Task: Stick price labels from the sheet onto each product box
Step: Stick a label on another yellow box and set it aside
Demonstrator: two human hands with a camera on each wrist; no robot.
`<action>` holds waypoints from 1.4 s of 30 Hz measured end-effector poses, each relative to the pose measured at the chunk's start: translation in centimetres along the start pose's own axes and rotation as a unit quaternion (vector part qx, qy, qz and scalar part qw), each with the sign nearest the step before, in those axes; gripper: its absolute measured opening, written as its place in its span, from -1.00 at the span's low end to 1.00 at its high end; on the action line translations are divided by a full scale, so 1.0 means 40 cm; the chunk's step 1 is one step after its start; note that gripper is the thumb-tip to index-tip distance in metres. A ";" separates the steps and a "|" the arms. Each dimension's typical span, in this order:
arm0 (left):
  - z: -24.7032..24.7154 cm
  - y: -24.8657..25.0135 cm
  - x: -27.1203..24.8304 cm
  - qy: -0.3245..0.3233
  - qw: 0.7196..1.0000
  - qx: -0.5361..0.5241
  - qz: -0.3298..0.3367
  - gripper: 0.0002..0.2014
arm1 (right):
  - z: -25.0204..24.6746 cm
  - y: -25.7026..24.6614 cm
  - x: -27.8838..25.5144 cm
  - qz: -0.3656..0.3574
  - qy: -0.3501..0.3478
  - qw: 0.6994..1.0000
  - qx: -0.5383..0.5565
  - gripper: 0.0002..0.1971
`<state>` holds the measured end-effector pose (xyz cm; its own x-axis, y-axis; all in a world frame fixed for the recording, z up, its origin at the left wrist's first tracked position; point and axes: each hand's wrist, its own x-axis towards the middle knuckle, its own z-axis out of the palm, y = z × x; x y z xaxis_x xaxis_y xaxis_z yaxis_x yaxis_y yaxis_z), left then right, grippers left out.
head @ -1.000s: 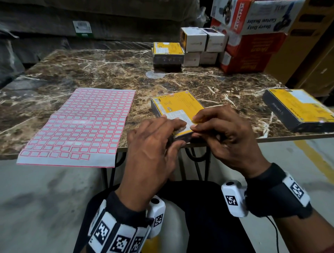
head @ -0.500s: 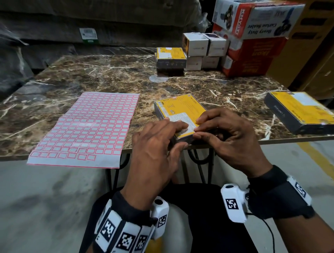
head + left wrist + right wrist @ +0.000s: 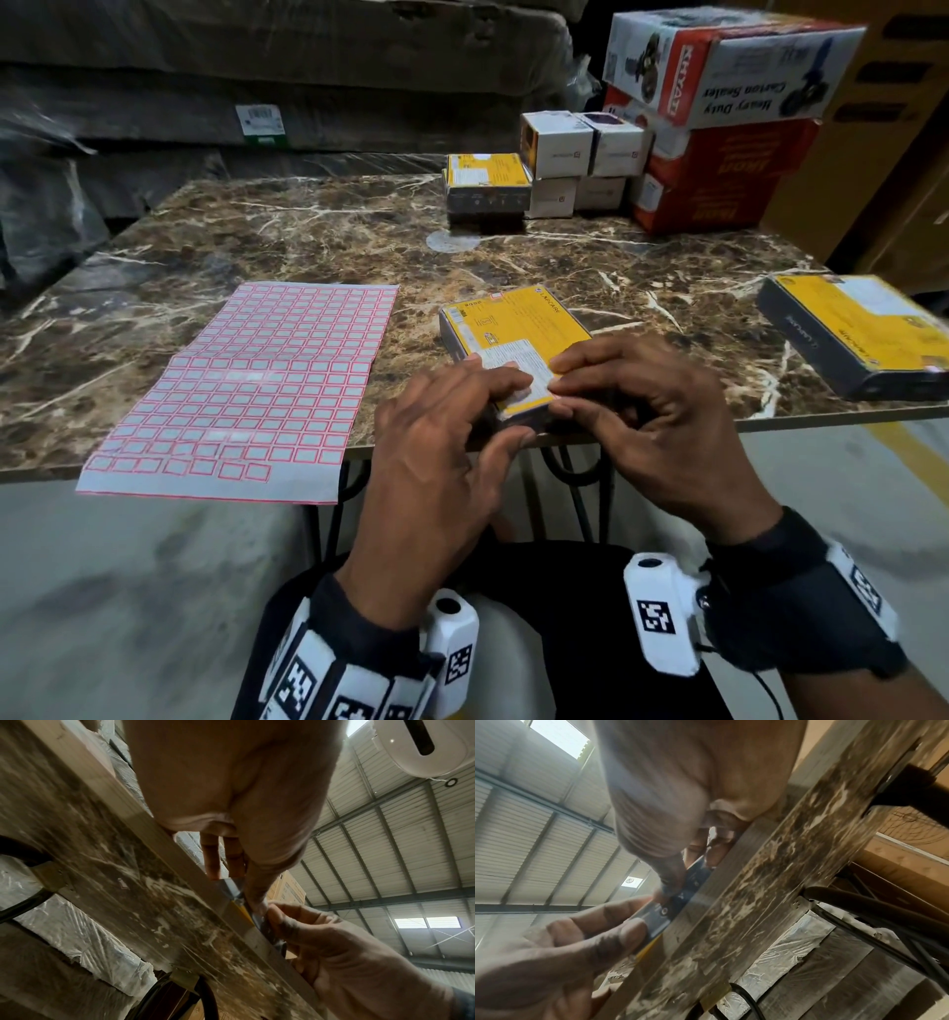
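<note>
Yellow cardboard on top with dark grey sides, the flat product box point(image 3: 513, 336) lies at the near table edge under both my hands, its near end poking slightly past the rim. My left hand point(image 3: 441, 462) lays its fingertips on the white printed panel at the box's near end, thumb against the front side; fingers are lightly bent, pressing rather than gripping. My right hand point(image 3: 652, 426) pinches thumb and forefinger together at the box's near right corner, right against my left fingertips; whether a price label sits in that pinch I cannot tell. Compared with a second ago, both hands sit in nearly the same pose on the same corner and the box has not shifted on the table.

Left of my left hand lies the label sheet point(image 3: 246, 390), thin matte paper gridded with small red-bordered rectangles, its near edge drooping over the table rim. The table point(image 3: 257, 246) is glossy brown marble with white veins. Well to the right of my right hand rests another yellow-topped flat box point(image 3: 857, 334). Beyond my hands, at the far edge, stands a stack of similar yellow boxes point(image 3: 485, 187), small white cube cartons point(image 3: 580, 154) beside it, then big red-and-white cartons point(image 3: 719, 128).
</note>
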<state>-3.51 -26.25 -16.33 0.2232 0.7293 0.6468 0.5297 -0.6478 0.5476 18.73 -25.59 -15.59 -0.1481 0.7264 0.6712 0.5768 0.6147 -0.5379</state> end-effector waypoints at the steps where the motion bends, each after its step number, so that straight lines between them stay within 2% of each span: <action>1: -0.001 -0.003 0.000 0.001 1.000 -0.004 0.001 -0.64 | -0.004 0.002 -0.003 -0.006 -0.007 1.000 -0.009 -0.83; 3: -0.001 -0.008 0.000 0.004 1.000 -0.010 0.001 -0.63 | -0.017 0.004 -0.008 0.009 -0.023 1.000 0.006 -0.66; 6: 0.001 -0.011 -0.003 0.014 1.000 -0.018 -0.003 -0.60 | -0.031 -0.007 -0.007 0.093 -0.038 0.987 0.125 -0.42; 9: 0.003 -0.011 -0.004 0.019 1.000 -0.021 -0.004 -0.58 | -0.021 -0.025 0.002 0.122 -0.002 0.983 0.139 -0.32; 12: 0.002 -0.012 -0.004 0.020 0.999 -0.025 -0.003 -0.58 | -0.005 -0.021 -0.002 0.085 -0.002 0.994 0.066 -0.41; 15: 0.000 -0.013 -0.004 0.015 1.000 -0.025 -0.002 -0.58 | -0.022 -0.006 -0.007 0.098 -0.024 0.990 0.104 -0.46; 19: -0.001 -0.014 -0.003 0.015 1.000 -0.020 0.001 -0.58 | -0.028 -0.003 -0.004 0.015 -0.043 0.998 0.034 -0.80; 21: -0.001 -0.014 -0.003 0.018 1.000 -0.015 0.003 -0.58 | -0.022 0.000 -0.003 0.008 -0.041 0.999 0.030 -0.86; 28: -0.005 -0.012 0.000 0.019 1.000 -0.014 0.014 -0.59 | -0.018 -0.006 -0.008 0.031 -0.001 0.999 0.045 -0.91; 33: -0.007 -0.012 -0.001 0.018 1.000 -0.021 0.012 -0.58 | -0.016 -0.006 -0.006 0.008 -0.015 0.999 0.037 -0.85; 36: -0.006 -0.015 -0.002 0.019 0.999 -0.026 0.003 -0.58 | -0.012 0.000 -0.009 0.026 0.008 0.998 0.064 -0.89; 39: -0.002 -0.017 -0.005 0.020 0.999 -0.035 -0.001 -0.57 | -0.009 0.001 -0.015 0.045 0.038 0.994 0.091 -0.85; 42: 0.001 -0.021 -0.016 0.021 0.999 -0.045 -0.008 -0.50 | -0.006 -0.003 -0.016 0.060 0.071 0.991 0.097 -0.83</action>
<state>-4.05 -26.16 -17.23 0.1801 0.7306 0.6586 0.4558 -0.6553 0.6023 18.94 -26.18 -15.84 0.0347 0.7556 0.6542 0.4168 0.5840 -0.6966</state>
